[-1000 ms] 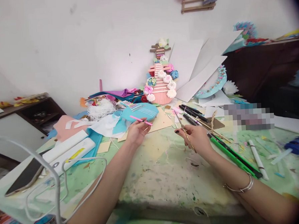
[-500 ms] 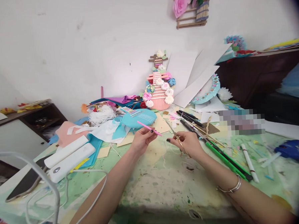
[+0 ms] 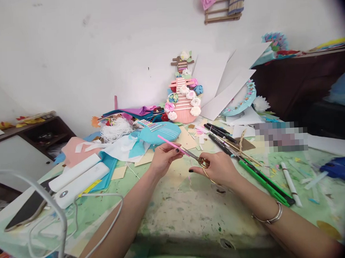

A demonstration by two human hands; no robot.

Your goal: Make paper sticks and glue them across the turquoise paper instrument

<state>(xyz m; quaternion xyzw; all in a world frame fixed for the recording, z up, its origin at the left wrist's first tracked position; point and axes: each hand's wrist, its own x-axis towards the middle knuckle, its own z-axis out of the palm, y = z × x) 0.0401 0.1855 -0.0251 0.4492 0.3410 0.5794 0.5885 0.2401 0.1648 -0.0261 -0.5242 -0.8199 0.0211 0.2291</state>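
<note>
A thin pink strip (image 3: 166, 141) is pinched between the fingers of my left hand (image 3: 164, 159), slanting down to the right. My right hand (image 3: 219, 167) grips gold-handled scissors (image 3: 196, 156) by the loops, and their blades point left at the strip's lower end. Whether the blades touch the strip, I cannot tell for sure. Just beyond my left hand lies a blue oval lute-shaped craft (image 3: 161, 133) with white strings and striped pegs. Behind it a pink lute-shaped craft (image 3: 183, 115) covered in paper flowers leans against the wall.
A green cutter (image 3: 263, 182), black pens (image 3: 219, 132) and a white marker (image 3: 291, 184) lie on the right. White rolls (image 3: 79, 184) and a looping white cable (image 3: 121, 203) are on the left. Blue crumpled material (image 3: 341, 172) sits at far right, white string (image 3: 116, 129) at the back.
The scissors have turned from pointing up and away to pointing left, and their blades have come to the pink strip's lower end. My left hand still holds the strip. The view has shifted slightly.
</note>
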